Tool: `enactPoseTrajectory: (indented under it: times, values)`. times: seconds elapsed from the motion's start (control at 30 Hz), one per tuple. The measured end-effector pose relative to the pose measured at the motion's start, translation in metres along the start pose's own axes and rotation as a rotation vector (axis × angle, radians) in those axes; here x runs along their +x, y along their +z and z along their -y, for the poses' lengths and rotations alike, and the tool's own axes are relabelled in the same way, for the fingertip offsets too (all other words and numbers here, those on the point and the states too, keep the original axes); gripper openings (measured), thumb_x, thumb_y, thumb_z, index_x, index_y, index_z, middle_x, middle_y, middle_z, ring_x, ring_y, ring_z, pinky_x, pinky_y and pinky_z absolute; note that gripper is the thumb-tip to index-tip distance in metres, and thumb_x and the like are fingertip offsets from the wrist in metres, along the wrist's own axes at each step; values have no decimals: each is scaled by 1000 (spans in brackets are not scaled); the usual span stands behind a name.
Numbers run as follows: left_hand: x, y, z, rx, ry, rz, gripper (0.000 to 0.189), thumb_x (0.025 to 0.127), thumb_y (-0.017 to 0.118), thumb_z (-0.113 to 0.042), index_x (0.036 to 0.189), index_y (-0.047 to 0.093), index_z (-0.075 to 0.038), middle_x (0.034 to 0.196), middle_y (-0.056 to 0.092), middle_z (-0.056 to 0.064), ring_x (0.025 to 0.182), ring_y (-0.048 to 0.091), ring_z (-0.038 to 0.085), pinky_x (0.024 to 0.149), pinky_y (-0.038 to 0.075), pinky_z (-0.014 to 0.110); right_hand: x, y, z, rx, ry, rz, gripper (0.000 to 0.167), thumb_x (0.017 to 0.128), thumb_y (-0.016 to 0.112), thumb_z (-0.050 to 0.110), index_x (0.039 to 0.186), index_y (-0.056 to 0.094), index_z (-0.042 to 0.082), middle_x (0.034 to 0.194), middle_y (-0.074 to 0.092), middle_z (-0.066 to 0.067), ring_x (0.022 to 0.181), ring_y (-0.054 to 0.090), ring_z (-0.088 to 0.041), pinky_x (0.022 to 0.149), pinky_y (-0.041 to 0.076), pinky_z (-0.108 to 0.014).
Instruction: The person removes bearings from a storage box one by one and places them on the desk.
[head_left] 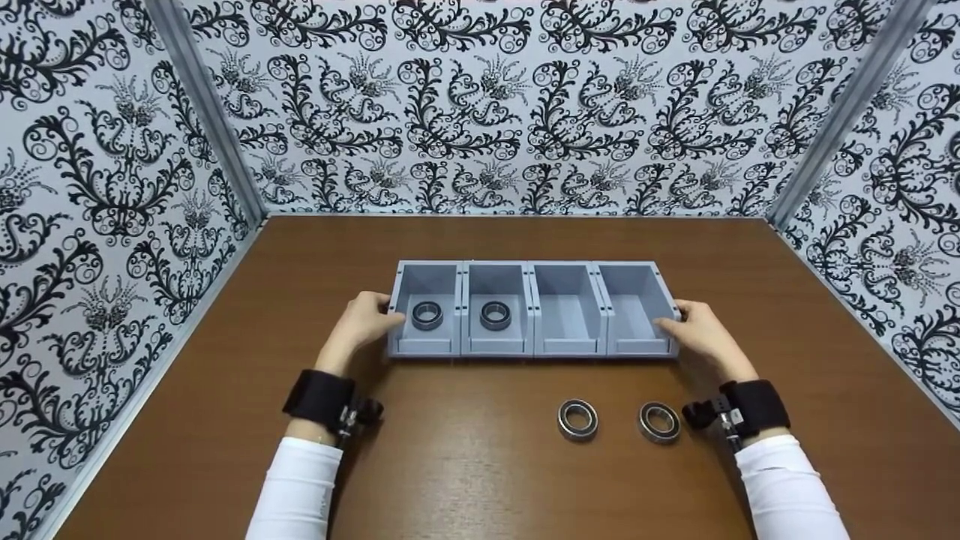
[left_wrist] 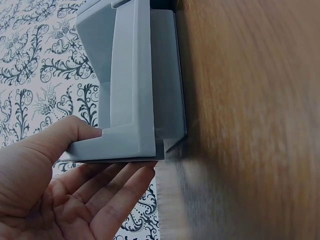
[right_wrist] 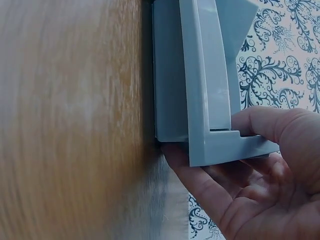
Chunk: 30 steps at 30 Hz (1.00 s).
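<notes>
A row of joined grey storage bins [head_left: 569,346] stands on the brown table. The left hand [head_left: 366,321] grips the row's left end wall, thumb over the rim and fingers against the outer side, as the left wrist view shows on the bin [left_wrist: 112,147]. At the opposite end, the right hand [head_left: 697,328] pinches the wall of the last bin [right_wrist: 220,150] the same way. One ball bearing [head_left: 427,324] lies in the leftmost bin, and another bearing [head_left: 495,324] in the bin beside it. The two bins on the right hold nothing visible.
Two more bearings lie on the table [head_left: 465,465] in front of the row: one bearing [head_left: 577,429] right of centre, the other bearing [head_left: 659,431] near the right wrist's strap camera [head_left: 701,414]. Patterned panels [head_left: 487,105] enclose the back and sides.
</notes>
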<state>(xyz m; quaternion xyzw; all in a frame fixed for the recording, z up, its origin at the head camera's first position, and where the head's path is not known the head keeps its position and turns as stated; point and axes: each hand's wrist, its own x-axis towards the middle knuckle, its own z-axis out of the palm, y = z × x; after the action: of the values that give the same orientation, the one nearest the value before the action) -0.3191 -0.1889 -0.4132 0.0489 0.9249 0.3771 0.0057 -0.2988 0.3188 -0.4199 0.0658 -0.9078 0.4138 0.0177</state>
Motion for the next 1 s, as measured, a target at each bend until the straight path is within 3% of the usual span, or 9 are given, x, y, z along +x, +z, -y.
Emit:
enactPoseTrajectory:
  times: [0.17,0.4,0.83,1.0]
  values:
    - [0,1,1,-12,10,2,18,82,62,-15,90,71,-2,69,53,-3,60,43,12,58,34,25,0,-1,-1,-47,-16,-18,37,90,55,2,121,58,-18,99,67,-26,73,56,-8,64,45,-18]
    - [-2,1,0,-10,16,-11,17,81,63,-15,90,71,-2,72,58,-1,65,48,14,60,37,25,-1,-1,-2,-32,-20,-23,37,89,53,1,120,58,-18,101,67,-30,75,59,-10,65,47,-18]
    - [-3,2,-4,-7,14,-18,14,83,62,-15,84,67,-2,67,50,-2,64,45,15,60,35,25,-1,-2,0,-33,-23,-28,37,89,53,1,120,58,-19,100,67,-30,72,59,-6,64,48,-17]
    - [-5,2,-6,-2,-4,-20,17,85,61,-16,89,69,-1,72,54,1,68,47,17,63,37,26,0,-1,0,-36,-5,-16,38,90,53,2,122,57,-18,104,67,-29,77,59,-10,66,47,-17]
